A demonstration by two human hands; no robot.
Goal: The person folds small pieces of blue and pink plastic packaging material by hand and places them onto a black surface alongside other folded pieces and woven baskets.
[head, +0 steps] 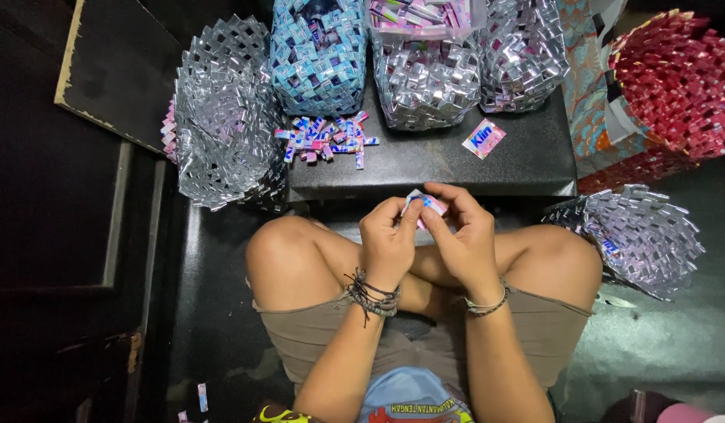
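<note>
I sit cross-legged on the floor, looking down at both hands above my knees. My left hand (387, 243) and my right hand (460, 235) pinch together a small folded wrapper strip (426, 203), pink, white and blue, held between the fingertips of both. Just beyond my hands is a low black table (425, 168). On it lies a pile of several folded wrapper pieces (325, 139) in blue and pink, and a single flat pink wrapper (484, 138) to the right.
Woven wrapper baskets crowd the table's far side: a silver one (221, 117) at left, a blue one (318, 55), a silver one holding wrappers (426, 78), another silver (523, 55). A red woven basket (676, 78) and a silver woven piece (636, 235) lie right.
</note>
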